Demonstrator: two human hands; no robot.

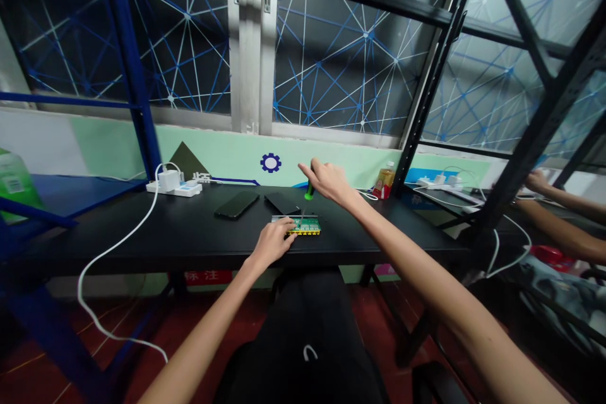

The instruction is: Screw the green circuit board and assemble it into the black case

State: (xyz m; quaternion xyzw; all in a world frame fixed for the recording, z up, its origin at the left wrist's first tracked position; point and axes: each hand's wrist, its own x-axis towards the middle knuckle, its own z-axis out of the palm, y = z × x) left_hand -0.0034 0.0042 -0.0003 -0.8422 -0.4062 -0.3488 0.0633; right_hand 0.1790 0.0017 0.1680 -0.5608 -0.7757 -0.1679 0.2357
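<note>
Just above the middle of the frame, a small green board (pixel 305 225) lies flat on the black table (pixel 189 233), its long axis running left to right. The left hand (pixel 272 241) is the nearer one. It touches the board's left end, fingers pressed together and curled down over that edge. The right hand (pixel 329 182) sits directly above and a little right of the board, pinching a green-handled screwdriver (pixel 309 190) with the forefinger stretched out. The tool stands nearly upright with its thin shaft pointing down at the board's top. Two dark phones (pixel 237 204) lie just behind, toward the upper left.
</note>
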